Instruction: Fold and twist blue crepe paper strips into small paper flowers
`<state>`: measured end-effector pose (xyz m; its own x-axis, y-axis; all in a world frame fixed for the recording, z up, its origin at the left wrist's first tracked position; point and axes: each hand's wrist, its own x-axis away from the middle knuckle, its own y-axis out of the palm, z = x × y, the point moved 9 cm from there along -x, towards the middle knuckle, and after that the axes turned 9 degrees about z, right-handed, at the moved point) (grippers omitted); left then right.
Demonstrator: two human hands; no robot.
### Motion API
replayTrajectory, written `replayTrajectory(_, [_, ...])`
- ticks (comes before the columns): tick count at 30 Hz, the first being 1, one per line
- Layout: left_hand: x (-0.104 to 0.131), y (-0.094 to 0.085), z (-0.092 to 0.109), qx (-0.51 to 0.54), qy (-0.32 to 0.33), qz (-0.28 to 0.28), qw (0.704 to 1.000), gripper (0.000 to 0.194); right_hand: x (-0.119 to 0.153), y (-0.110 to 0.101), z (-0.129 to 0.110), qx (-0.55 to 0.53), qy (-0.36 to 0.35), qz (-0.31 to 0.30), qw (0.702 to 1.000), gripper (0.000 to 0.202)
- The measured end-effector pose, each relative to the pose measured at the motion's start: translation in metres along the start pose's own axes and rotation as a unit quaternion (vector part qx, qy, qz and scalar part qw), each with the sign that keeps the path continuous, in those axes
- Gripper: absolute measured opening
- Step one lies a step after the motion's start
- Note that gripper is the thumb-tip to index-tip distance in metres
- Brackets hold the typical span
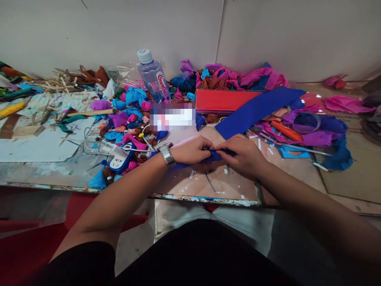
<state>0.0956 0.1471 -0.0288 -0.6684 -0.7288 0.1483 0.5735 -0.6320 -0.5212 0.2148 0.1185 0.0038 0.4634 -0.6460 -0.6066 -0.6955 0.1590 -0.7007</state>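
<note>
My left hand (193, 149), with a metal watch on its wrist, is closed on dark blue material (212, 156) at the middle of the table. My right hand (242, 155) pinches the same material just beside it, and the fingertips of both hands nearly meet. Part of the material is hidden under my fingers and left forearm. A wide blue strip (253, 113) stretches from behind my right hand toward the back right, across the end of a red box (226, 100).
A clear bottle (153, 77) stands behind my left hand amid colourful crumpled pieces. A blue and white power strip (120, 159) with cables lies left. At the right are a tape roll (306, 122), scissors (293, 145) and an orange tool (285, 132). The table's front edge (205, 198) is near my body.
</note>
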Motion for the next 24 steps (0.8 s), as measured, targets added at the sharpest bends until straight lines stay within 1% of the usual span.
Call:
replayTrajectory(5, [0.002, 0.001, 0.0, 0.07, -0.018, -0.018, 0.997, 0.021, 0.0, 0.0, -0.004, -0.023, -0.012, -0.009, 1.0, 0.014])
replayTrajectory(8, [0.003, 0.001, 0.004, 0.111, -0.027, -0.026, 0.993, 0.023, -0.001, -0.001, -0.007, -0.025, -0.023, -0.007, 0.999, 0.012])
replayTrajectory(13, [0.001, -0.004, 0.006, 0.059, -0.001, 0.0, 0.998, 0.035, -0.001, -0.004, -0.01, -0.001, -0.033, 0.005, 0.999, 0.013])
replayTrajectory(17, [-0.001, -0.004, 0.001, 0.052, 0.001, 0.007, 0.999, 0.037, -0.001, -0.004, -0.009, 0.006, -0.032, 0.013, 0.999, 0.011])
replayTrajectory(20, [-0.002, -0.004, -0.002, 0.052, -0.003, 0.014, 0.999, 0.039, -0.001, -0.002, -0.008, 0.007, -0.026, 0.008, 1.0, 0.011])
replayTrajectory(24, [-0.002, -0.004, -0.001, 0.058, -0.002, 0.014, 0.998, 0.04, -0.001, -0.003, -0.008, 0.009, -0.025, 0.011, 1.0, 0.01])
